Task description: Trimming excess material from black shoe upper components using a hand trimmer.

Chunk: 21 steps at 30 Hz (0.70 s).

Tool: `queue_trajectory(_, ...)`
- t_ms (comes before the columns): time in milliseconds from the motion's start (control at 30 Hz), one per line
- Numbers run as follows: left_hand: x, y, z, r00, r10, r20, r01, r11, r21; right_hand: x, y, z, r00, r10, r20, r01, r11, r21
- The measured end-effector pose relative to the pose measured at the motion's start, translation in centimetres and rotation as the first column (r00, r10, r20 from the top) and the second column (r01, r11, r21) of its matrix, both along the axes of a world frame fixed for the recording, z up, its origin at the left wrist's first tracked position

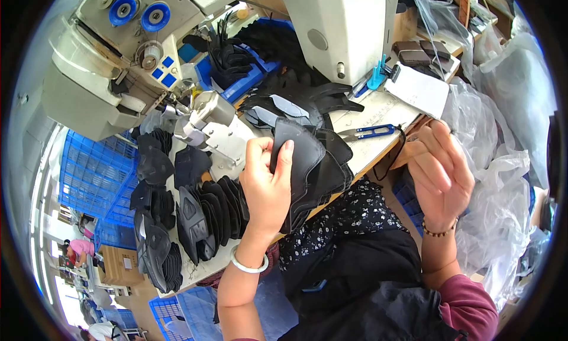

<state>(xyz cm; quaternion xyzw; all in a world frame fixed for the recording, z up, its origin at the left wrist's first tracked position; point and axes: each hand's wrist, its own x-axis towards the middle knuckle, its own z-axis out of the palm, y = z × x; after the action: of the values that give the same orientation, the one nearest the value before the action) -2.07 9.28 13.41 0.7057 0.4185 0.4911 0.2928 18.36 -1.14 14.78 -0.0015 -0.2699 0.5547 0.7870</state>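
Note:
My left hand (267,187) is closed on a black stitched leather piece (299,151), its thumb pressed on the smooth face. Behind and below that piece, more black leather pieces (334,163) overlap at the table's edge. My right hand (441,172) is raised at the right, past the table's front edge, its fingers curled in. Whatever it may hold is hidden. Blue-handled thread snips (370,132) lie on the table between the hands, with a black cord hanging from them. To the left of my left hand stands a row of stacked black shaped pieces (216,208).
A sewing machine (322,33) rises over the table, its head (210,125) near my left hand. Blue bins (236,83) with black parts stand behind. A white paper pad (417,91) lies at the right, beside clear plastic bags (497,211). Blue crates (97,175) stack at left.

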Motion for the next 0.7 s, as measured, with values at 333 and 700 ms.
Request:
queue_trajectory(333,-0.3,-0.9,2.1,0.941,0.285,-0.181,-0.201,0.903,0.379,4.5,-5.7,-5.4,0.996,-0.012,-0.084,0.028,0.982,0.189)
queue_trajectory(700,0.1,-3.4,1.6,0.981,0.189,-0.032,-0.158,0.891,0.426,1.2,-0.6,-4.1,-0.365,-0.097,0.926,0.318,0.922,0.222)
